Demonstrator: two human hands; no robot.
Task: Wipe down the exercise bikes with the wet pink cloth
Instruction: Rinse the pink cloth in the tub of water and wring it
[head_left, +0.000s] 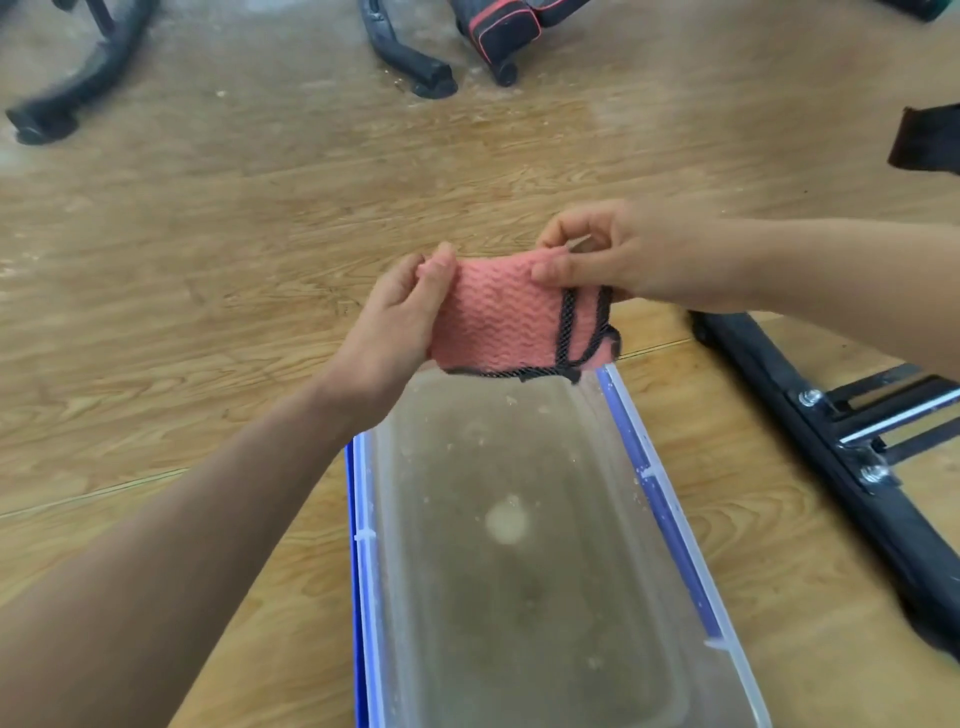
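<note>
Over the far end of the clear plastic tub (670, 499), in my head view, I hold the pink cloth (509, 317) stretched between both hands: my left hand (400, 306) grips its left edge and my right hand (618, 254) pinches the top right corner. If it is soaked, I judge it could drip onto the wooden floor (208, 270) or slip from that light pinch on the way to the black bike frame (779, 384).
</note>
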